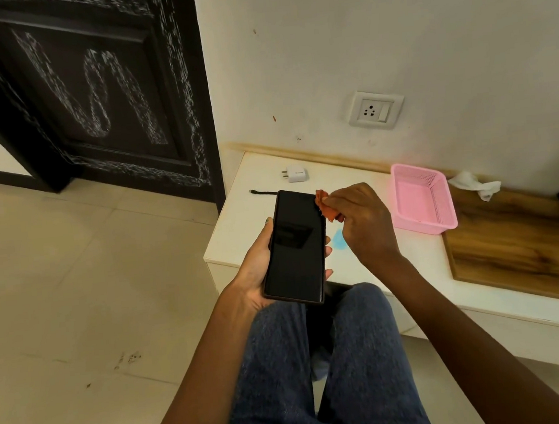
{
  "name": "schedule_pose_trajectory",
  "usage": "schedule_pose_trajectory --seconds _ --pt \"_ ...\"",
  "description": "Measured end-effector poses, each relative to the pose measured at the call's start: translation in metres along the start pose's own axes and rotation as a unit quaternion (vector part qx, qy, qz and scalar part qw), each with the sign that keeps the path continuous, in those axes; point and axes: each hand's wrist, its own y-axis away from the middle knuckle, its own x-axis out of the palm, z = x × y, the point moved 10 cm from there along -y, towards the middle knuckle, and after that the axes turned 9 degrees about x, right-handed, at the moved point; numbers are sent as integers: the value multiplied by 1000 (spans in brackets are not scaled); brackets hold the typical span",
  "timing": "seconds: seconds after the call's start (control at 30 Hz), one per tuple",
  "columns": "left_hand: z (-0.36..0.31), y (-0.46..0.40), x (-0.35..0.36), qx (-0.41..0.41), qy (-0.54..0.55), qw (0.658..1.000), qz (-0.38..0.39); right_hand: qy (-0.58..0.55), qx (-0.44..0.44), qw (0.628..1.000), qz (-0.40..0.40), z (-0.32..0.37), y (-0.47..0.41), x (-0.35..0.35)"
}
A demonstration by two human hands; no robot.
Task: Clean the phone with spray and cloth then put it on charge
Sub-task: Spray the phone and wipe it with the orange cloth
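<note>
Cradling phone (294,247) face-up by its long edges over the lap, left hand (257,278) wraps it, right hand (360,225) pinches cloth (326,204) at top corner; glass looks slick, fragile, so keep edge grip.

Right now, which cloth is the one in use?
The orange cloth in the right hand, touching the phone; the white cloth lies beyond the basket.

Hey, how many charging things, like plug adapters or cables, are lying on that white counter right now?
2. A white plug adapter lies near the back-left corner of the white counter; a thin black cable lies just in front of it, its far end hidden behind the black phone. More may be hidden.
</note>
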Motion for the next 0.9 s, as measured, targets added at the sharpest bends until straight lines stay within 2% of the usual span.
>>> schedule_pose_trajectory --seconds 0.17,0.33,0.6,0.9 --pt "-2 -1 -9 16 -7 1000 -26 -49 26 998 -13 14 28 -7" --pt "-7 1 -23 23 -69 993 -93 -59 48 997 4 25 63 -7" --pt "-8 -1 -14 32 4 995 -99 -81 116 990 14 44 91 -24" --pt "-18 -2 -12 94 -9 983 -160 -79 138 987 13 55 98 -27"
